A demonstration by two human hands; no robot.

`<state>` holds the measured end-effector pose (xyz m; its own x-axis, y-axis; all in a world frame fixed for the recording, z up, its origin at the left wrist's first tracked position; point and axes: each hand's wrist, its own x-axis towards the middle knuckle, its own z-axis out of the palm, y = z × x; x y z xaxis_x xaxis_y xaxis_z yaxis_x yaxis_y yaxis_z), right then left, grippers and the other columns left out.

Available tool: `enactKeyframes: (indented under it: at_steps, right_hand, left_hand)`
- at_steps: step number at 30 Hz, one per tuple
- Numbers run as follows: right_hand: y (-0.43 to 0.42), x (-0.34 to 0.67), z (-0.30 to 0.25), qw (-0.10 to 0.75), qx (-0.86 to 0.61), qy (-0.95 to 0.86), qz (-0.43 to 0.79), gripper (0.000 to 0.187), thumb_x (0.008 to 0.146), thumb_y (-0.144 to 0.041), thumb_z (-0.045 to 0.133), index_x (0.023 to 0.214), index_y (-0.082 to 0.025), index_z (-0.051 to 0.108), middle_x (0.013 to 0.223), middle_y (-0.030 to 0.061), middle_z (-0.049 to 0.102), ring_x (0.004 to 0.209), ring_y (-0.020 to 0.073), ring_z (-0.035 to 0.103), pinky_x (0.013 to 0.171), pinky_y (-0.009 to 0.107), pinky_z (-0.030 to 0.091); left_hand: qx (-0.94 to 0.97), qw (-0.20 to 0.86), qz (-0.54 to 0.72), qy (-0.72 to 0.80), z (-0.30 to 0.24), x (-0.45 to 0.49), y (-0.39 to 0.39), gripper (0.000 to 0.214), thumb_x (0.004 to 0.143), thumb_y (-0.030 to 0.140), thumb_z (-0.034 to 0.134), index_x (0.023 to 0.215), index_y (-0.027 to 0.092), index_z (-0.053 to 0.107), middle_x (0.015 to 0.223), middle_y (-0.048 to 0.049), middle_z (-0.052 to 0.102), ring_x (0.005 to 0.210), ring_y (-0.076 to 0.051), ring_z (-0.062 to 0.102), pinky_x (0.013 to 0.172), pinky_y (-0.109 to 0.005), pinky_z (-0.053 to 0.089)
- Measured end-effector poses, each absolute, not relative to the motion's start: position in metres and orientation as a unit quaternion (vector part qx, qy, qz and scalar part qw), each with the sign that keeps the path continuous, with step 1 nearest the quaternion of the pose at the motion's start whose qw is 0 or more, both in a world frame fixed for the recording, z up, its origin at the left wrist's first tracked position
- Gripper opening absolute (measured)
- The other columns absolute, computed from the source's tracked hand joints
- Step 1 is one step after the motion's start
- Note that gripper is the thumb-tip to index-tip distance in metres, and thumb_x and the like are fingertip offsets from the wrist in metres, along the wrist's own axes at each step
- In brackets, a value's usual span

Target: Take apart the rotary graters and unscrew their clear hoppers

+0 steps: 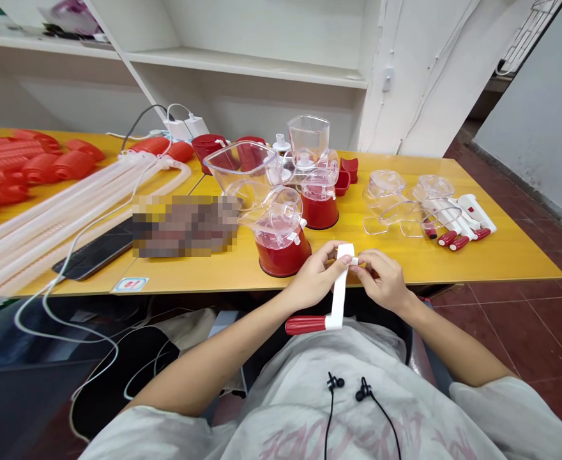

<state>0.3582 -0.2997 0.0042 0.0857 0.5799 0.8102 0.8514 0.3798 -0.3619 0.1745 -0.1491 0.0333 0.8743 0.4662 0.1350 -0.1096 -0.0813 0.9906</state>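
Note:
My left hand (pixel 313 276) and my right hand (pixel 380 279) pinch the top of a white crank handle (pixel 339 289) above the table's front edge. Its red grip (pixel 306 324) hangs below and to the left, over my lap. Nearest my left hand stands a hand-crank food mill (pixel 281 246) with a red base and clear hopper, not touching it. A second mill (pixel 318 203) stands behind it. To the right lie clear plastic hoppers (pixel 396 201) and several more white cranks with red grips (pixel 458 223).
The yellow table (pixel 405 268) also holds red plastic parts (pixel 7 166), long translucent strips (pixel 70 217), a black phone (pixel 94 249) and a pixelated blurred patch (pixel 185 225). Power adapters (pixel 185 126) sit at the back beneath white shelves (pixel 243 61). Red tile floor (pixel 515 306) lies to the right.

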Motion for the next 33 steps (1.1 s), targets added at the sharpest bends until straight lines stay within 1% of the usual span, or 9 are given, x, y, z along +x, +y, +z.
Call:
enactKeyframes:
  at_steps: [9, 12, 15, 20, 23, 26, 29, 31, 33]
  right_hand:
    - [-0.312, 0.360, 0.011, 0.448, -0.554, -0.685, -0.153, 0.008, 0.131, -0.029, 0.073, 0.124, -0.027, 0.077, 0.103, 0.0080, 0.089, 0.078, 0.0216, 0.079, 0.065, 0.035, 0.058]
    - [-0.320, 0.367, 0.016, 0.466, -0.567, -0.664, -0.144, 0.009, 0.129, -0.029, 0.073, 0.121, -0.028, 0.077, 0.101, 0.0073, 0.087, 0.076, 0.0215, 0.076, 0.065, 0.036, 0.059]
    - [-0.326, 0.379, 0.023, 0.485, -0.580, -0.644, -0.114, 0.012, 0.128, -0.032, 0.075, 0.118, -0.028, 0.077, 0.098, 0.0054, 0.083, 0.073, 0.0209, 0.072, 0.068, 0.036, 0.061]
    - [-0.323, 0.388, 0.030, 0.543, -0.540, -0.642, -0.039, 0.022, 0.130, -0.046, 0.078, 0.119, -0.027, 0.081, 0.110, 0.0089, 0.086, 0.082, 0.0209, 0.078, 0.069, 0.034, 0.065]
    - [-0.321, 0.380, 0.031, 0.581, -0.523, -0.620, 0.057, 0.039, 0.129, -0.065, 0.077, 0.120, -0.027, 0.082, 0.116, 0.0123, 0.090, 0.093, 0.0243, 0.087, 0.074, 0.036, 0.072]
    - [-0.336, 0.384, 0.041, 0.619, -0.510, -0.581, 0.137, 0.044, 0.126, -0.073, 0.080, 0.122, -0.029, 0.081, 0.123, 0.0136, 0.094, 0.085, 0.0245, 0.089, 0.071, 0.039, 0.076]
    - [-0.372, 0.426, 0.071, 0.669, -0.511, -0.536, 0.053, 0.025, 0.124, -0.058, 0.088, 0.126, -0.034, 0.083, 0.119, 0.0089, 0.095, 0.070, 0.0228, 0.084, 0.061, 0.040, 0.073]
    - [-0.397, 0.478, 0.099, 0.657, -0.559, -0.501, -0.068, 0.017, 0.120, -0.048, 0.095, 0.125, -0.035, 0.085, 0.116, 0.0078, 0.096, 0.078, 0.0268, 0.089, 0.066, 0.043, 0.075]
    - [-0.413, 0.541, 0.126, 0.575, -0.649, -0.467, -0.173, 0.016, 0.119, -0.041, 0.095, 0.122, -0.027, 0.088, 0.119, 0.0136, 0.096, 0.094, 0.0273, 0.094, 0.082, 0.045, 0.075]
  left_hand:
    - [0.687, 0.681, 0.217, 0.131, 0.035, 0.172, -0.150, 0.072, 0.109, 0.088, 0.094, 0.128, 0.021, 0.073, 0.106, -0.0016, 0.076, 0.093, -0.021, 0.071, 0.086, -0.033, 0.060]
    - [0.683, 0.682, 0.219, 0.147, 0.034, 0.173, -0.154, 0.073, 0.111, 0.090, 0.089, 0.132, 0.022, 0.072, 0.103, -0.0002, 0.073, 0.088, -0.020, 0.067, 0.080, -0.032, 0.058]
    - [0.694, 0.677, 0.202, 0.137, 0.031, 0.176, -0.167, 0.074, 0.112, 0.090, 0.088, 0.135, 0.020, 0.076, 0.110, -0.0030, 0.076, 0.095, -0.021, 0.069, 0.087, -0.033, 0.061]
    - [0.664, 0.720, 0.153, 0.130, 0.027, 0.173, -0.185, 0.090, 0.110, 0.103, 0.082, 0.143, 0.020, 0.073, 0.105, -0.0023, 0.074, 0.084, -0.019, 0.066, 0.075, -0.032, 0.060]
    - [0.635, 0.746, 0.136, 0.147, 0.028, 0.165, -0.184, 0.102, 0.103, 0.110, 0.086, 0.152, 0.022, 0.068, 0.103, 0.0002, 0.074, 0.073, -0.017, 0.065, 0.065, -0.032, 0.063]
    - [0.625, 0.745, 0.155, 0.174, 0.030, 0.159, -0.179, 0.104, 0.099, 0.110, 0.091, 0.152, 0.025, 0.065, 0.109, -0.0003, 0.076, 0.072, -0.018, 0.071, 0.064, -0.036, 0.071]
    - [0.619, 0.749, 0.165, 0.171, 0.031, 0.157, -0.176, 0.098, 0.100, 0.107, 0.094, 0.148, 0.026, 0.064, 0.112, -0.0015, 0.079, 0.072, -0.018, 0.075, 0.064, -0.035, 0.073]
    - [0.615, 0.753, 0.165, 0.166, 0.031, 0.157, -0.176, 0.096, 0.101, 0.105, 0.094, 0.148, 0.027, 0.063, 0.111, -0.0009, 0.080, 0.070, -0.018, 0.075, 0.063, -0.034, 0.071]
    - [0.607, 0.760, 0.164, 0.165, 0.030, 0.159, -0.177, 0.097, 0.100, 0.104, 0.096, 0.149, 0.028, 0.061, 0.113, -0.0017, 0.082, 0.071, -0.019, 0.077, 0.063, -0.034, 0.072]
